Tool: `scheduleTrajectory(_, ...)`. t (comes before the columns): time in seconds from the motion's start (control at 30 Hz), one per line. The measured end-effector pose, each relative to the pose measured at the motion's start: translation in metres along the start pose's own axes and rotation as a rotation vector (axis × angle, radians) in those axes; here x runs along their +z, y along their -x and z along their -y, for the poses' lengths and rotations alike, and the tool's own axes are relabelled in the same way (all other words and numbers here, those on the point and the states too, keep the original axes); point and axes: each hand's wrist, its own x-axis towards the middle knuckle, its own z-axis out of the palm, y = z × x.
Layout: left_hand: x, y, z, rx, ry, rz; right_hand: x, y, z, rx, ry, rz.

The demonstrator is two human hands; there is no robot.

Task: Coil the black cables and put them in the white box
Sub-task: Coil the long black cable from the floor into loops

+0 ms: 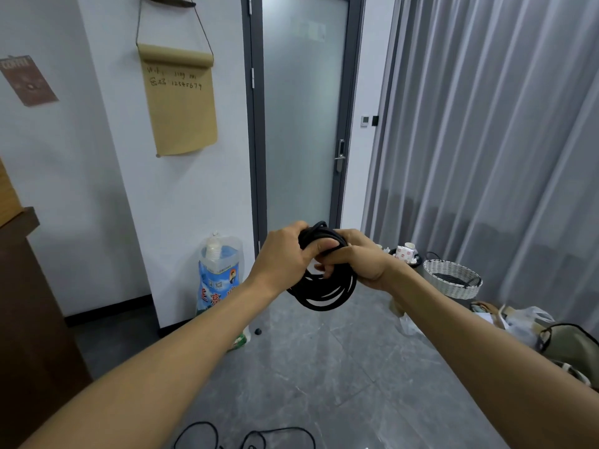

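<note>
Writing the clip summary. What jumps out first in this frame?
Dead centre, the left hand and right hand grip a coiled black cable held up in front of the frosted glass door. At right, a white woven basket sits by the grey curtains; more loose black cable lies on the floor at the bottom edge.

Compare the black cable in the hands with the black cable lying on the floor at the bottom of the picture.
The coiled cable is gathered into a tight bundle of stacked loops; the floor cable lies spread in loose, open curves. The coiled cable is off the ground, gripped by the left hand and right hand; the floor cable rests on the grey tiles, touched by neither hand. The coiled cable shows whole; the floor cable is cut off by the frame edge. Both are black.
</note>
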Motion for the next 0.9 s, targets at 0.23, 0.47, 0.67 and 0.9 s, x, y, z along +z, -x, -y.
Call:
scheduleTrajectory(0.23,0.007,0.0,-0.005,-0.007,0.023,-0.01,-0.008,0.003,0.004,0.076,-0.007,0.014)
scheduleTrajectory(0.47,0.012,-0.007,0.002,0.075,-0.3,-0.003,-0.004,-0.002,0.008,0.266,0.598,-0.114)
scheduleTrajectory(0.67,0.021,-0.013,0.01,0.035,-0.404,0.012,-0.002,0.002,0.017,0.414,0.859,-0.16)
scheduleTrajectory(0.9,0.024,-0.021,0.016,-0.038,-0.34,-0.004,0.002,0.001,0.015,0.345,0.958,-0.278)
